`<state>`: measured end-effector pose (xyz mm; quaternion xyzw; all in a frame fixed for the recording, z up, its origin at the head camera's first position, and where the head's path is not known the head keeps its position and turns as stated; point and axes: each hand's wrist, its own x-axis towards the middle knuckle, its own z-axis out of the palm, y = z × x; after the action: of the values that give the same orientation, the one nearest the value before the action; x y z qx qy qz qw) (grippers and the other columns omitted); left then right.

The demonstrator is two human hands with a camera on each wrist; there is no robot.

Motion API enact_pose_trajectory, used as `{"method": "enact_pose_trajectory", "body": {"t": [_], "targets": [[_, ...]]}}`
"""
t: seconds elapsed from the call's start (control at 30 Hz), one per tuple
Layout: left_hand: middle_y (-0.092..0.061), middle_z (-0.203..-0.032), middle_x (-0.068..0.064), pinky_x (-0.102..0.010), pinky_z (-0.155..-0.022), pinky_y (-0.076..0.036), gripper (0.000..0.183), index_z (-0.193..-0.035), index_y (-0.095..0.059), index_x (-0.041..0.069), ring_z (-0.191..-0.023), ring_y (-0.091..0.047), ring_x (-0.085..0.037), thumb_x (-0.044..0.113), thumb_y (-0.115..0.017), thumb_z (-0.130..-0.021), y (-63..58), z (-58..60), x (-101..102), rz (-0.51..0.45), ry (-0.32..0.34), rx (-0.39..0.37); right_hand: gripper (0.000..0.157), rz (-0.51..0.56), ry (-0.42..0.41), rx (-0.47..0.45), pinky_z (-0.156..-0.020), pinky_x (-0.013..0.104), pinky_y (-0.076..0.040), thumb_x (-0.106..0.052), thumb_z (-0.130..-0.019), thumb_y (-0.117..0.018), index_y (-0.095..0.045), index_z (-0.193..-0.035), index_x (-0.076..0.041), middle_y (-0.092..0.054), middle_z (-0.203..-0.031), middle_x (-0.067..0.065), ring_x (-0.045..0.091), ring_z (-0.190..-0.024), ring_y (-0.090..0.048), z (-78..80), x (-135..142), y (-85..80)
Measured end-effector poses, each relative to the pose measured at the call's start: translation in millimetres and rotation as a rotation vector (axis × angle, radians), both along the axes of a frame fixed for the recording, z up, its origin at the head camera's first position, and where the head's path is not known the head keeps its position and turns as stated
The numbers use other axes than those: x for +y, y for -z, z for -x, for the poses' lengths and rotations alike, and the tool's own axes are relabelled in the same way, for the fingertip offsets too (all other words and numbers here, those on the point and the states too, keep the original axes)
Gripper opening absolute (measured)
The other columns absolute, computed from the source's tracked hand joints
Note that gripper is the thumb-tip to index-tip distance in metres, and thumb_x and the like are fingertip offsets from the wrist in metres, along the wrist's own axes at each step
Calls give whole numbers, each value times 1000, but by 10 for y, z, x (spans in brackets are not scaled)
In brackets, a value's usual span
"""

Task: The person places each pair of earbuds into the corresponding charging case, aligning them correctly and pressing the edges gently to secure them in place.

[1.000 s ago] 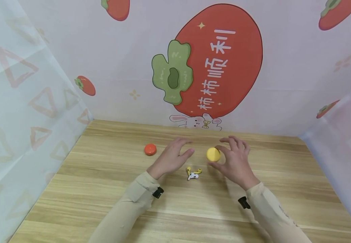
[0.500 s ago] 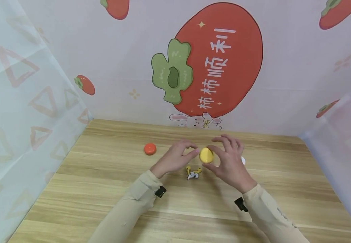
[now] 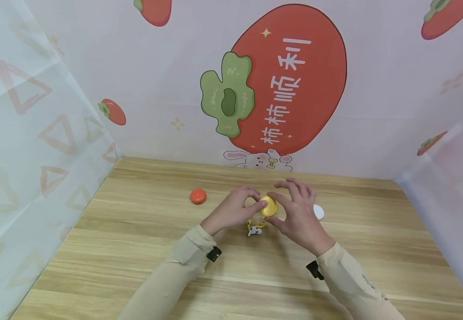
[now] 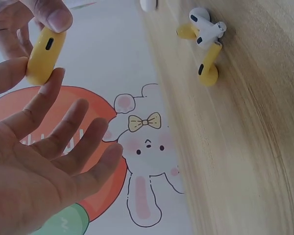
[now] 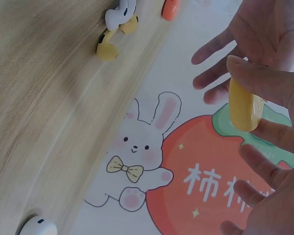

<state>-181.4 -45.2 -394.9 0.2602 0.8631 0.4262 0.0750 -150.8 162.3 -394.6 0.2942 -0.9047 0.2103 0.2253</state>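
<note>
A yellow earbud charging case (image 3: pixel 270 207) is held up off the table between both hands. My left hand (image 3: pixel 231 210) pinches its left side with thumb and index finger, the other fingers spread loosely in the left wrist view. My right hand (image 3: pixel 301 216) grips the opposite side between thumb and index finger. A small port shows on the narrow edge of the case (image 4: pixel 45 51) in the left wrist view. Just below the hands lie white earbuds (image 3: pixel 254 231) and yellow earbuds (image 5: pixel 108 51) in a small cluster on the table.
A red case (image 3: pixel 198 196) lies on the wooden table (image 3: pixel 135 249) to the left of the hands. To the right sits a white case (image 3: pixel 318 212), partly behind the right hand. A patterned cloth wall (image 3: pixel 155 133) rises behind the table and at both sides.
The right hand has brought the yellow case leftward. My left hand has moved right and taken hold of it too. The white case behind the right hand has come into view.
</note>
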Motion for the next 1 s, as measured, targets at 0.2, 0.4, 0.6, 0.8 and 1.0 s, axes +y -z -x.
{"method": "enact_pose_trajectory", "body": {"t": [0.2, 0.4, 0.6, 0.8, 1.0], "targets": [[-57, -139, -11, -56, -108, -40, 29, -102, -74, 12, -133, -48, -33, 38, -60, -102, -25, -23, -5, -23, -27, -27, 65, 21, 9, -24, -102, 68, -22, -21, -61, -100, -72, -117, -5, -53, -132, 18, 43, -133, -34, -7, 0, -8], [-53, -144, -12, -59, -110, -36, 28, -105, -73, 10, -136, -45, -34, 35, -61, -103, -30, -34, -15, -85, -71, -27, 70, 83, 16, -73, -102, 66, -22, -28, -65, -98, -68, -124, -6, -52, -133, 18, 44, -132, -35, -3, 31, -12], [-54, -141, -17, -59, -110, -36, 31, -111, -72, 2, -135, -46, -35, 30, -62, -102, -23, -29, -17, -210, -125, 18, 67, 217, 29, -160, -102, 68, -21, -25, -69, -96, -68, -126, -6, -52, -132, 18, 43, -128, -40, 17, 69, -3], [-55, -139, -14, -61, -109, -36, 30, -116, -73, 2, -134, -47, -32, 27, -65, -101, -12, -14, -16, -357, -177, 63, 61, 337, 73, -313, -102, 66, -32, -26, -77, -91, -68, -130, -7, -54, -133, 14, 37, -127, -45, 31, 76, -50], [-55, -139, -12, -61, -110, -32, 27, -116, -74, 3, -139, -42, -28, 23, -68, -99, -17, -20, -16, -451, -193, 104, 55, 473, 85, -484, -106, 62, -37, -34, -86, -83, -67, -131, -8, -54, -136, 11, 32, -130, -49, 52, 53, -119]]}}
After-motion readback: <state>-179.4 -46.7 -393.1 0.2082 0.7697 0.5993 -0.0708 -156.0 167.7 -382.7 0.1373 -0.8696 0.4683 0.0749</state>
